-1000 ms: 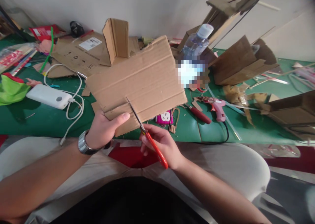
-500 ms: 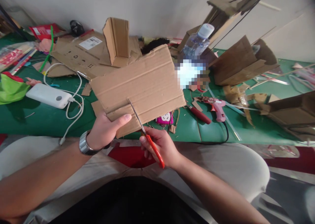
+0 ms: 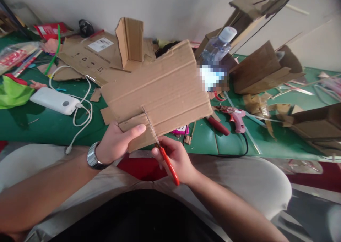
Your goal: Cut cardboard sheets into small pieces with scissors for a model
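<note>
A flat piece of brown cardboard [image 3: 160, 86] is held tilted above the table's front edge. My left hand [image 3: 117, 142] grips its lower left corner, thumb on top and fingers hidden beneath. My right hand [image 3: 174, 160] holds red-handled scissors [image 3: 169, 165] below the sheet's lower edge. The scissor blades lie across the lower part of the cardboard, along a cut line beside my left thumb. Part of the lower blade is hidden by the sheet.
On the green table [image 3: 197, 142] lie a white power bank [image 3: 54, 100] with a cable, a pink glue gun [image 3: 237, 119] and a red-handled tool [image 3: 218, 125]. Behind stand a plastic bottle [image 3: 217, 47], a flattened carton [image 3: 87, 54] and cardboard constructions [image 3: 266, 71].
The cardboard has swung slightly up and to the right in view, its right end now covering more of the red-handled tool. Both hands keep their grips, and the scissors look more closed.
</note>
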Tool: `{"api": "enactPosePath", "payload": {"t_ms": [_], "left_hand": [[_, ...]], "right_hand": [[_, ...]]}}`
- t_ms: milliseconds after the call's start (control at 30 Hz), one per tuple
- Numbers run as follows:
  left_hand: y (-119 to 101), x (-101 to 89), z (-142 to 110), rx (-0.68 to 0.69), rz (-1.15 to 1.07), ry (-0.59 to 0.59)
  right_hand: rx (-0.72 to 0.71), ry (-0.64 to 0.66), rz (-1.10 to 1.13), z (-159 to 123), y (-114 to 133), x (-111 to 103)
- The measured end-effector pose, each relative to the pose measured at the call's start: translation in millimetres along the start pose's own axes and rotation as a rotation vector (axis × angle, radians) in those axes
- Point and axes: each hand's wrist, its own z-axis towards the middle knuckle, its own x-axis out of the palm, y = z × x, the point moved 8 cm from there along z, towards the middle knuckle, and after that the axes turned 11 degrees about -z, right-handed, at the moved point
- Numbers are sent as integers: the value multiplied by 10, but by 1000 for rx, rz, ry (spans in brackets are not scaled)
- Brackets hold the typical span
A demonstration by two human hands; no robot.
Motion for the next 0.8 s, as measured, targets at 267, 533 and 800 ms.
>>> {"api": "enactPosePath", "payload": {"t_ms": [267, 533, 800], "left_hand": [[-3, 17, 13, -23, -23, 5], [10, 44, -8, 15, -14, 27], [-92, 211, -84, 52, 5, 150]], "right_hand": [[-22, -8, -185, 34, -64, -56], [-12, 4, 54, 15, 41, 2], [-32, 171, 139, 31, 202, 82]]}}
